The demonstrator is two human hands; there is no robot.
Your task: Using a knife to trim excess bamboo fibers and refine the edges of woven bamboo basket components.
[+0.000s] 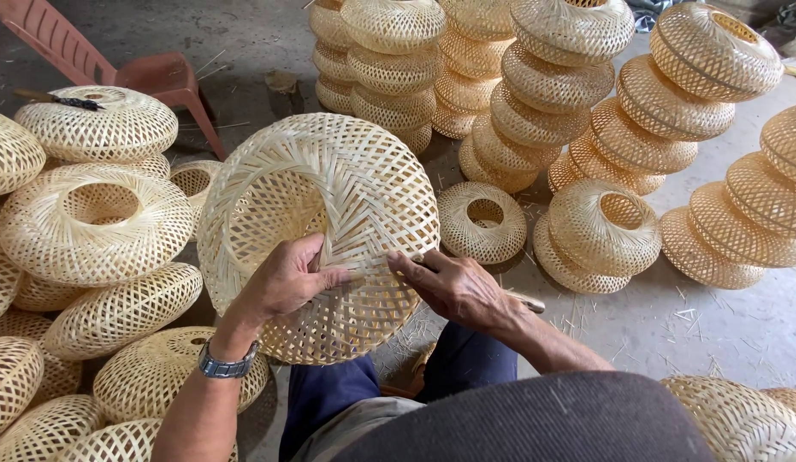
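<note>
A round woven bamboo shade (pixel 346 184) is tilted up in front of me, its open rim toward the left. My left hand (pixel 287 278) grips its lower rim, thumb on the outside, with a metal watch on the wrist. My right hand (pixel 453 287) presses against the shade's lower right side and holds a thin knife-like tool (pixel 526 300) whose wooden handle sticks out behind the hand. The blade end is hidden against the weave.
Woven bamboo shades lie heaped at left (pixel 94 222) and stand in tall stacks at the back and right (pixel 552 94). A single shade (pixel 482 221) lies on the concrete floor. A red plastic chair (pixel 158 77) stands at upper left. My knees are below.
</note>
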